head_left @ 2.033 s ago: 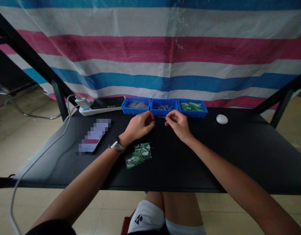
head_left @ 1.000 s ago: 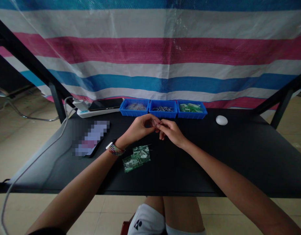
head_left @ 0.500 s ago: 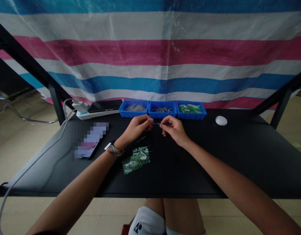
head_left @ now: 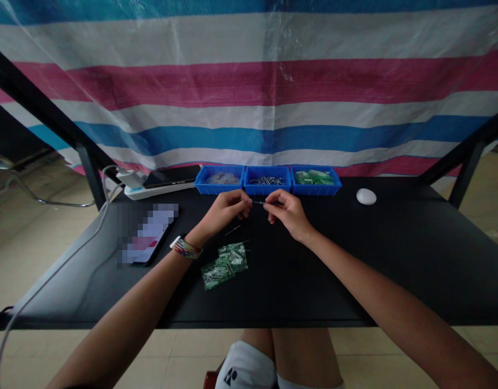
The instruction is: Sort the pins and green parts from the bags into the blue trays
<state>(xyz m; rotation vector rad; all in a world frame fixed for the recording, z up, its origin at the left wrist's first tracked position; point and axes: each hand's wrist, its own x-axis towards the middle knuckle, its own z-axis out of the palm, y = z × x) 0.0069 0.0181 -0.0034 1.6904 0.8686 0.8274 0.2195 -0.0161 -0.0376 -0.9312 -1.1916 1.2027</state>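
Between my two hands a thin silvery rivet is held level, just in front of the middle blue bin. My left hand pinches its left end between thumb and fingers. The fingertips of my right hand are closed on the other end. Another rivet lies loose on the black table below my left hand. Nearer to me are two small clear bags with green, a front one and a back one, overlapping and holding metal pieces.
Three blue bins stand in a row: the left bin with clear bags, the middle bin with metal rivets, the right bin with green bags. A phone, power strip, white cable and white mouse surround them.
Both hands stay in nearly the same place with the rivet between them; a little more of it shows between the fingertips. The view has shifted slightly.
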